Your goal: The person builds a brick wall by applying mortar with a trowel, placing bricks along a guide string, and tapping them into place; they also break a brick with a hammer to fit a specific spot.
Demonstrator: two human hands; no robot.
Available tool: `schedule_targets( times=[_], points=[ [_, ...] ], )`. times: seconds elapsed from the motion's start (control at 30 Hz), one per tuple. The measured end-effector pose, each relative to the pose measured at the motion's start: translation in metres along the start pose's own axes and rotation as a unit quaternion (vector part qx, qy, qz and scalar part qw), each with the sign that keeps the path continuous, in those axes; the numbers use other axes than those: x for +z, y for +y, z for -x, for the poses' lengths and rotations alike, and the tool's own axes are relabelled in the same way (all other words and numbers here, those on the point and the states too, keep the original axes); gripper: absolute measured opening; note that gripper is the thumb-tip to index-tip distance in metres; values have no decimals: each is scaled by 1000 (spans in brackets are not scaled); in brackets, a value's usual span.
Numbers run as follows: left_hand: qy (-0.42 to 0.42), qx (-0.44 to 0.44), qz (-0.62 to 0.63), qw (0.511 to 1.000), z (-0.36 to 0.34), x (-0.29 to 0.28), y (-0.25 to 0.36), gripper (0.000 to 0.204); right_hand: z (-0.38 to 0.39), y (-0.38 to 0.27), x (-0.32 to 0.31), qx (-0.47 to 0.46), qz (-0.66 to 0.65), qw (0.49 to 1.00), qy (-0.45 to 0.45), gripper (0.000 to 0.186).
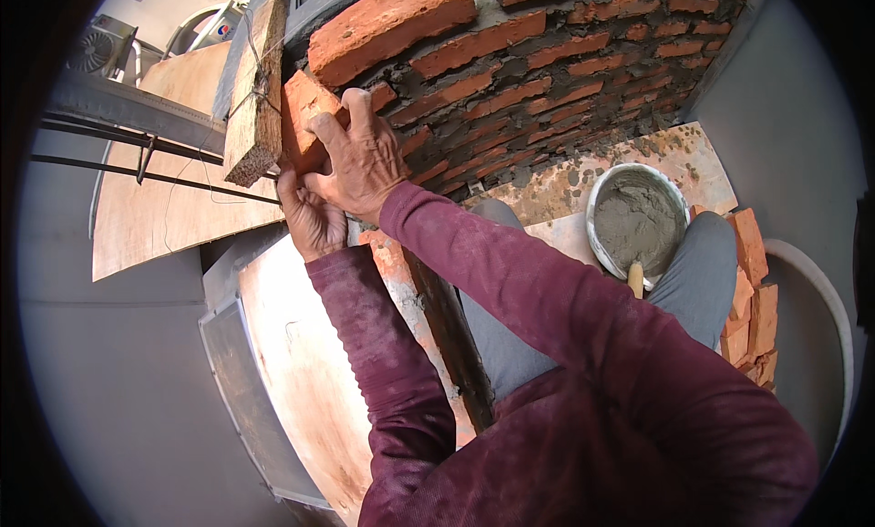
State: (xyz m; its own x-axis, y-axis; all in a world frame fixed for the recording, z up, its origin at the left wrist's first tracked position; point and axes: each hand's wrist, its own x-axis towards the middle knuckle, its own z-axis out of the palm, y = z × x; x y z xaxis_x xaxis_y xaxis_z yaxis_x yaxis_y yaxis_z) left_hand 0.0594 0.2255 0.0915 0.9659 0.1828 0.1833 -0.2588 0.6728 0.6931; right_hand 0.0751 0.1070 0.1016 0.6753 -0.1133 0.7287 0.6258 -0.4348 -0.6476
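An orange brick (303,111) stands at the left end of the brick wall (510,94), close beside an upright wooden batten (255,99) bound with thin wire. My right hand (363,163) is closed over the brick, its fingers bent against the near side. Just below, my left hand (312,219) grips the brick's lower end, thumb and fingers drawn together; part of that grip is hidden. A larger brick (392,26) lies above on the wall's top course. Grey mortar fills the joints between the courses.
A bucket of wet mortar (638,219), with a wooden-handled tool (635,277) in it, sits by my knee on a stained board (583,176). Loose bricks (755,299) are stacked at the right. Steel bars (173,153) and a plywood sheet (164,208) jut out at left.
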Motion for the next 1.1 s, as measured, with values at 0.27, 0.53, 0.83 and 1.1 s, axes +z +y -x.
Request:
schedule_targets(
  times=[0.27,0.53,0.83,1.1],
  points=[
    [85,-9,94,992,85,2,-16,47,-23,2,-107,-135,78,977,-147,78],
    [71,-110,114,985,163,10,-72,61,-188,70,-114,-253,334,817,-397,91],
    [-8,-252,105,962,212,9,-110,66,-218,66,-112,-152,290,812,-483,99],
    [5,-248,90,964,232,8,-101,60,-206,72,-101,-133,210,849,-465,93]
  ],
)
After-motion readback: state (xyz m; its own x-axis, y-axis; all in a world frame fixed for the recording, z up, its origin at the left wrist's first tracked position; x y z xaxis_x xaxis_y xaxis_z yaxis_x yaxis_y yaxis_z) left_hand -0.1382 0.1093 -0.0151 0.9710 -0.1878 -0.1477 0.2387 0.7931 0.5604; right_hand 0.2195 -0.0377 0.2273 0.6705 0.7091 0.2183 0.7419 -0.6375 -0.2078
